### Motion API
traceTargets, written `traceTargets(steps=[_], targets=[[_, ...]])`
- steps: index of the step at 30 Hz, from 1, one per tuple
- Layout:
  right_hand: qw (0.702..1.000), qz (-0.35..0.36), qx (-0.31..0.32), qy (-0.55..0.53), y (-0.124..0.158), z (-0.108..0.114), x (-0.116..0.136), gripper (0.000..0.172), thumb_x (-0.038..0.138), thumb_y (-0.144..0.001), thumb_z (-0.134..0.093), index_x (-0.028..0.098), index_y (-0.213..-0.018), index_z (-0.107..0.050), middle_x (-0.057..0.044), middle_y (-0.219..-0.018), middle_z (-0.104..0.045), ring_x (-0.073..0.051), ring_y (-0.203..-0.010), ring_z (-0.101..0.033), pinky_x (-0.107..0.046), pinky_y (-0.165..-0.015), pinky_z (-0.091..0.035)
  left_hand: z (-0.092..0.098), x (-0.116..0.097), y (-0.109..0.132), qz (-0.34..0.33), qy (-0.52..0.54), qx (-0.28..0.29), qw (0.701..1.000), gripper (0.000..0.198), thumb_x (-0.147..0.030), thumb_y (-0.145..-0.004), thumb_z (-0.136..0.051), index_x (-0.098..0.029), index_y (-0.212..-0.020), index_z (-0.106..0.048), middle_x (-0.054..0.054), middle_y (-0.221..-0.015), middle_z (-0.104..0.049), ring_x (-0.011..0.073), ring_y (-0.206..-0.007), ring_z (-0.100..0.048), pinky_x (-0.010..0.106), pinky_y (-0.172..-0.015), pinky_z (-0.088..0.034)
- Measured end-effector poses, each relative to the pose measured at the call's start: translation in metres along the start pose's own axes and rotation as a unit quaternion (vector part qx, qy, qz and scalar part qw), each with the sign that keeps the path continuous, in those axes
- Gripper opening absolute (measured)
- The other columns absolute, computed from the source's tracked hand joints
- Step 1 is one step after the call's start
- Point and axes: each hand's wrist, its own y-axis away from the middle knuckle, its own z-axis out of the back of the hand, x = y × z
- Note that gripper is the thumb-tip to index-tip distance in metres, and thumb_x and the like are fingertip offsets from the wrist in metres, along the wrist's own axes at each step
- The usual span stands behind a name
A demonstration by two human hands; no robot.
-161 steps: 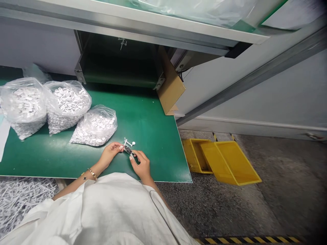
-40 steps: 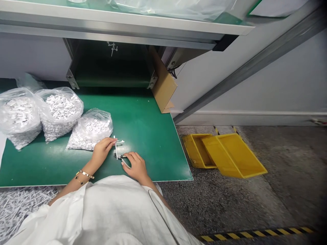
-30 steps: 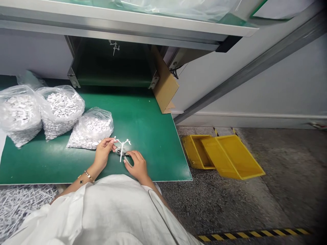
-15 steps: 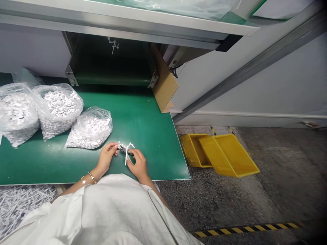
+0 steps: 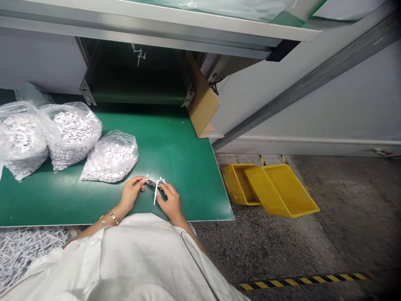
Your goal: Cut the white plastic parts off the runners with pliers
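Observation:
Just above the green table, near its front edge, I hold a thin white branching plastic part between both hands. My left hand pinches its left end with thumb and fingertips. Around its right side the fingers and thumb of my right hand are closed. A long white arm of the part points down between my hands. Its inner joints are too small to make out. Nearest to my left hand stands a clear bag filled with small white round pieces.
Two more bags of white pieces stand at the left. A conveyor belt at the back carries similar white parts. Cardboard stands beside it. Yellow bins sit on the floor at right. Many white sticks lie below the table, lower left.
The white part has turned slightly in my fingers, and its upper right branch sits a little lower. Both hands stay in nearly the same place.

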Motion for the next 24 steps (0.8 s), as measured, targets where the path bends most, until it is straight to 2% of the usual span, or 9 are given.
traceTargets(steps=[8,16,20,24], targets=[[0.999,0.0,-0.006,0.035,0.0014,0.0007,0.001,0.026,0.027,-0.082,-0.055,0.022,-0.105,-0.066,-0.004,-0.094,-0.066,-0.017,-0.087,-0.062,-0.028,-0.081,-0.05,0.0014,0.0031,-0.0017,-0.01,-0.024,0.001,1.0,0.027,-0.039,-0.069,-0.07,-0.016,-0.082,-0.07,-0.002,-0.062,-0.06,0.0108,-0.058,-0.052,0.023,-0.063,-0.044],[0.999,-0.017,-0.015,0.033,0.0026,0.0015,0.0025,0.026,0.03,-0.084,-0.055,0.021,-0.107,-0.066,-0.004,-0.093,-0.066,-0.016,-0.084,-0.062,-0.026,-0.08,-0.049,0.0002,0.0036,-0.0026,-0.011,-0.028,0.014,0.999,0.028,-0.04,-0.072,-0.068,-0.016,-0.085,-0.067,-0.001,-0.069,-0.062,0.0106,-0.059,-0.052,0.023,-0.062,-0.044],[0.999,-0.028,0.003,0.028,0.0011,0.0017,0.0062,0.025,0.028,-0.083,-0.055,0.022,-0.104,-0.065,-0.003,-0.091,-0.065,-0.014,-0.079,-0.061,-0.025,-0.077,-0.048,0.0015,0.005,-0.0029,-0.019,-0.024,0.016,0.999,0.027,-0.04,-0.075,-0.065,-0.016,-0.089,-0.064,-0.003,-0.065,-0.059,0.0108,-0.06,-0.053,0.023,-0.064,-0.044],[0.994,-0.004,0.043,0.101,0.0012,-0.0005,0.0094,0.026,0.029,-0.08,-0.057,0.022,-0.105,-0.064,-0.004,-0.097,-0.065,-0.017,-0.089,-0.061,-0.027,-0.081,-0.047,0.0029,0.0107,-0.0021,-0.043,-0.025,0.024,0.998,0.026,-0.04,-0.081,-0.06,-0.016,-0.092,-0.06,-0.003,-0.066,-0.057,0.0108,-0.06,-0.054,0.024,-0.063,-0.044]])
